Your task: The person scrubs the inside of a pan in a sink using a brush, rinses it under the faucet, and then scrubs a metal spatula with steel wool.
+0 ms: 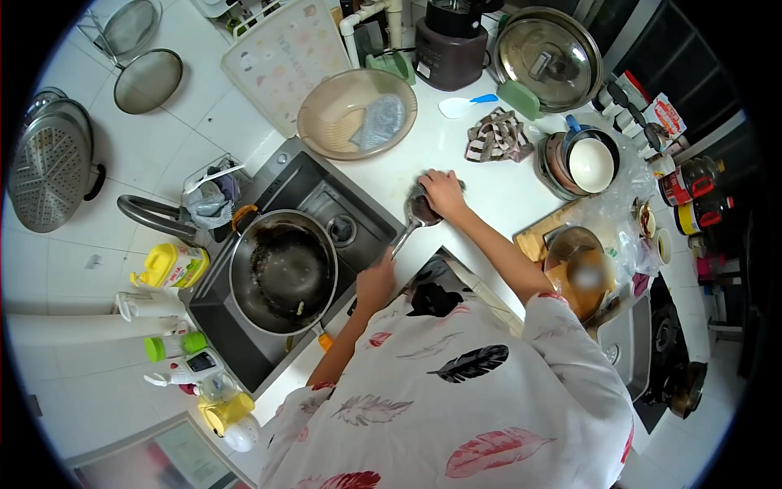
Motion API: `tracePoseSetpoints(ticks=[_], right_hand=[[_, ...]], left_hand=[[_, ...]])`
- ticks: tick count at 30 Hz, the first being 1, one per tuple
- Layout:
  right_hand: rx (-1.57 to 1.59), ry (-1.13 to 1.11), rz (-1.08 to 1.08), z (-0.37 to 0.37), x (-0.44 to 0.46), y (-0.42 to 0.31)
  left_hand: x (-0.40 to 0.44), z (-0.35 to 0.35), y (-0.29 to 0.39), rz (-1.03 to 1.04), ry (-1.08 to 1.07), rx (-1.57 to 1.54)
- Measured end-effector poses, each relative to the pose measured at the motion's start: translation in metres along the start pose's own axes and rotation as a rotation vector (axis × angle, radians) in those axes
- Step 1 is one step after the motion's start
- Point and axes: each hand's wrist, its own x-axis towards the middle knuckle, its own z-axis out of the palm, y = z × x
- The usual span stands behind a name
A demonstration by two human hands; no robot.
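My left hand (375, 282) is closed round the handle of a metal spatula (402, 239), whose broad dark head lies over the white counter. Bent over that head, my right hand (442, 196) presses with its fingers. A bit of dark grey scrubber (462, 185) peeks out beside the fingers; most of it is hidden under the hand. To the left, a large wok (283, 273) with dark burnt residue inside rests across the sink (208, 314), its orange handle toward me.
A tan basin (314, 122) holding a clear plastic bag stands behind the sink. A crumpled cloth (498, 136), stacked bowls (590, 165) and a large lidded pan (546, 61) are at the back right. Several bottles, including yellow detergent (175, 266), line the sink's left side, near the faucet (155, 213).
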Motion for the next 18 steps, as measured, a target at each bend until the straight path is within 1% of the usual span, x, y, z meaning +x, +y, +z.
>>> tracePoseSetpoints(ticks=[3,4,6,7,9,10,12,13,16,17,18], right_hand=[[-0.02,-0.016,-0.181,0.009,0.024,-0.011],[-0.016,-0.015,-0.183,0.01,0.026,-0.015],[-0.118,-0.034,-0.221,0.011,0.024,-0.02],[-0.118,-0.036,-0.221,0.008,0.02,-0.02],[-0.115,0.009,-0.118,0.001,0.005,-0.012],[-0.118,0.007,-0.115,-0.001,-0.002,-0.006],[-0.116,0.01,-0.091,-0.008,-0.019,0.006],[-0.125,-0.046,-0.092,-0.014,-0.027,0.008],[-0.098,-0.046,-0.072,-0.019,-0.052,0.015],[-0.038,-0.11,0.003,-0.022,-0.059,0.015],[-0.036,-0.111,-0.003,-0.024,-0.057,0.012]], left_hand=[[0.0,0.005,-0.003,-0.005,0.038,-0.007],[0.0,0.005,-0.004,-0.009,0.039,-0.003],[-0.001,0.005,-0.002,-0.018,0.051,-0.032],[-0.001,0.003,-0.001,-0.018,0.05,-0.033],[-0.001,0.001,0.002,-0.029,0.039,-0.009],[0.0,0.005,0.001,-0.026,0.037,-0.012],[-0.001,0.01,-0.002,0.01,0.146,-0.011],[-0.001,0.011,-0.002,0.013,0.142,-0.014],[0.001,0.011,-0.004,0.003,0.147,-0.04],[0.002,0.011,-0.005,0.01,0.134,-0.052],[0.001,0.01,-0.006,0.019,0.114,-0.061]])
